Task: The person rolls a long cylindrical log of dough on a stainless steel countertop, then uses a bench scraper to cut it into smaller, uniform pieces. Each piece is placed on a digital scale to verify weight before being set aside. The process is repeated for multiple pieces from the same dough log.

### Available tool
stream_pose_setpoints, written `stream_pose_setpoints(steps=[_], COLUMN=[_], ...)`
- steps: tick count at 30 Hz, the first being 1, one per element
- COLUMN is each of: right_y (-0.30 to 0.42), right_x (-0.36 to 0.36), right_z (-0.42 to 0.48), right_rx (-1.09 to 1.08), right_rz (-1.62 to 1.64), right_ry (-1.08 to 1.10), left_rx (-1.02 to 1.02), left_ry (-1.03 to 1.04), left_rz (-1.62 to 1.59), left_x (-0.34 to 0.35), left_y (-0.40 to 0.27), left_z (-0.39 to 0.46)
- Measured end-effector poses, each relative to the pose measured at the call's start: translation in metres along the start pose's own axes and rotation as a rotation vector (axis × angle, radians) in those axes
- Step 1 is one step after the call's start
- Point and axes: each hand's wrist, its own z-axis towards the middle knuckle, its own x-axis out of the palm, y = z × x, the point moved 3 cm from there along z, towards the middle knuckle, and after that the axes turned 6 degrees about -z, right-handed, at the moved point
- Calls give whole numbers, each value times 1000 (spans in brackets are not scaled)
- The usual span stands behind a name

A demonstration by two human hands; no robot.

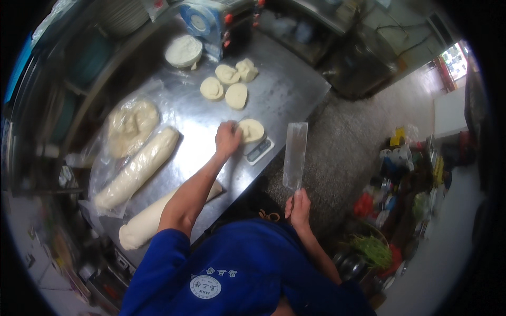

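Note:
My right hand (299,208) grips the handle of a broad-bladed cleaver (295,156), its blade pointing away from me beside the table edge. At the left side of a round dough piece (252,131), my left hand (229,136) has bent fingers; whether they touch it I cannot tell. That piece lies on a small digital kitchen scale (261,151). Several cut dough pieces (236,96) sit farther back on the steel table. A bare dough log (146,221) lies partly beneath my left forearm. Another dough log (138,170) is under clear plastic.
A bowl of white flour (184,51) stands at the back by a blue-and-white device (201,23). Plastic-covered dough (132,122) lies at the left of the steel table (292,75). Leafy greens (371,249) and mixed goods stand on the right; a large dark vessel (361,63) is at back right.

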Motion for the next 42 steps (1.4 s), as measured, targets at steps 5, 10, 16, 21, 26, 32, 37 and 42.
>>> stream_pose_setpoints(steps=[5,10,16,21,26,32,37,42], right_y=[-6,-6,-10,2,0,8,-89,-96], right_x=[-4,-8,-14,-23,-29,-55,-110,-147], right_z=[-5,-2,8,24,48,77,91,76], right_rx=[10,20,52,82,99,154,-95,37], right_rz=[12,0,0,-41,24,22,-403,-320], right_ry=[-35,-54,-73,-24,-17,-39,-272,-478], left_rx=[195,301,335,151,195,130,138,26], left_ry=[65,275,337,414,211,6,-294,41], left_rz=[53,387,510,302,-171,-230,158,653], left_x=[16,32,29,32,43,74,115,172], left_y=[-10,-26,-37,-21,-36,-122,-84,-45], left_z=[5,-10,-9,26,109,247,353,387])
